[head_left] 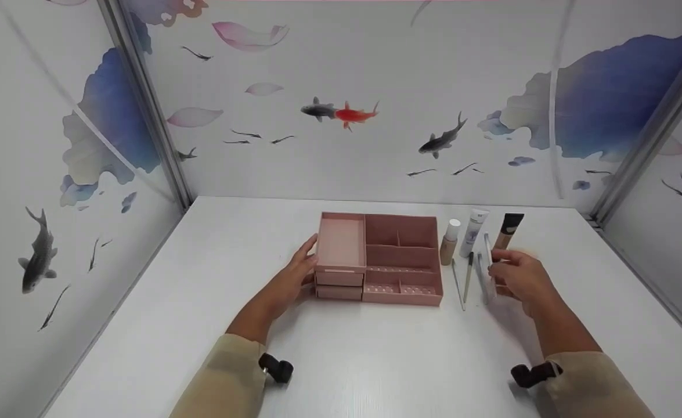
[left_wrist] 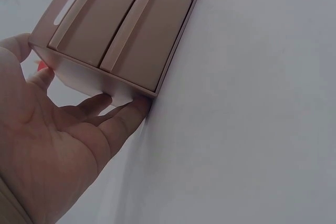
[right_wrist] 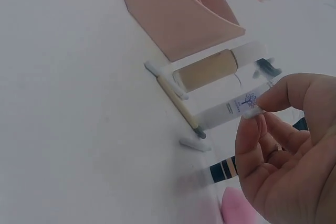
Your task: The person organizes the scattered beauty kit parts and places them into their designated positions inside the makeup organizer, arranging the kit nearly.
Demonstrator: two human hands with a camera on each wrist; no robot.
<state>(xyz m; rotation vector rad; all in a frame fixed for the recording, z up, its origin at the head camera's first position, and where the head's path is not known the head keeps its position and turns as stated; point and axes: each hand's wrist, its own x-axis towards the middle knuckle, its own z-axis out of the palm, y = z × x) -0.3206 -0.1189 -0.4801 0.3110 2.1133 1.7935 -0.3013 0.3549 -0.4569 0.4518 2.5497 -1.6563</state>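
A pink desktop organizer [head_left: 401, 302] stands on the table, with open compartments on the right and two small drawers [left_wrist: 147, 35] at front left. My left hand [head_left: 289, 283] touches its left side, fingertips [left_wrist: 137, 107] against the wall and nothing gripped. Between thumb and fingers, my right hand [head_left: 520, 278] pinches a thin pale stick [head_left: 488, 247]; only its blurred end shows in the right wrist view. Nearest to that hand are a white tube [head_left: 473, 232], a tan tube with a black cap [head_left: 509, 229], and a brush-like stick [right_wrist: 178, 103] with a dark end.
A bottle with tan contents and a white cap [head_left: 450, 241] stands right beside the organizer. Several thin sticks lie on the table, among them a pale one [head_left: 458, 284]. White walls [head_left: 346, 162] printed with fish and petals enclose the back and sides of the table [head_left: 341, 371].
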